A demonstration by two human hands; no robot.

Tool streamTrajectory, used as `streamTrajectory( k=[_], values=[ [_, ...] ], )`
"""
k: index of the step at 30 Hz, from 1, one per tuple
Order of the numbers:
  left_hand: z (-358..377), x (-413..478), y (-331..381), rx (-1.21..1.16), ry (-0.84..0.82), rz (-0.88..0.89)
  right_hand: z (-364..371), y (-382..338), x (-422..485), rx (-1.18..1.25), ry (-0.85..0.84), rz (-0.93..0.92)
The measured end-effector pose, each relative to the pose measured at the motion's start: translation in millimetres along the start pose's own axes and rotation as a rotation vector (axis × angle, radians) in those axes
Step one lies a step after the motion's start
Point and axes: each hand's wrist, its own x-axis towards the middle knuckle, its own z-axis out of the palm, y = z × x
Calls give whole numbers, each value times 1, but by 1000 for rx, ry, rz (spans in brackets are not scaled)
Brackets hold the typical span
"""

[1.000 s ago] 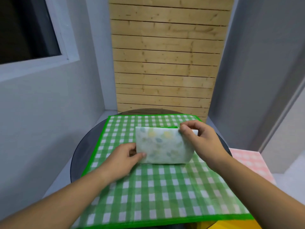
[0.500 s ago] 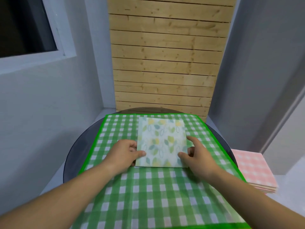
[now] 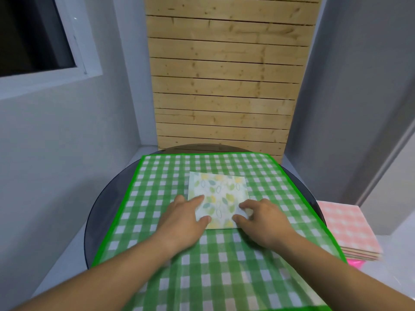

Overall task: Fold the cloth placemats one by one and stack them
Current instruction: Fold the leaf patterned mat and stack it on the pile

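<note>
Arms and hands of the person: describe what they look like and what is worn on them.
The left forearm and right forearm are bare to the picture's edge: no sleeves show. The left hand and right hand wear no gloves; no ring, watch or bracelet is visible.
</note>
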Motion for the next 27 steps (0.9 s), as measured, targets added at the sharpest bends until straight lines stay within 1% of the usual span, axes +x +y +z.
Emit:
streamTrajectory(
  k=[3, 5, 8, 13, 16, 21, 27],
  values=[
    [10, -2, 6, 202, 9, -27, 1, -9, -2, -98, 3, 36],
    [15, -1, 8, 270, -22, -39, 5, -16, -6, -146, 19, 50],
    [22, 0, 6, 333, -73, -6, 15, -21, -10, -199, 78, 47],
    [23, 2, 1, 370, -95, 9, 21, -19, -10, -233, 123, 37],
    [20, 3, -3, 367, -118, 19, 20, -12, -10, -198, 130, 11],
    [9, 6, -13, 357, -160, 64, 10, 14, -7, -95, 100, -77],
    [1, 5, -20, 367, -213, 114, 4, 35, -8, -35, 49, -148]
  ],
)
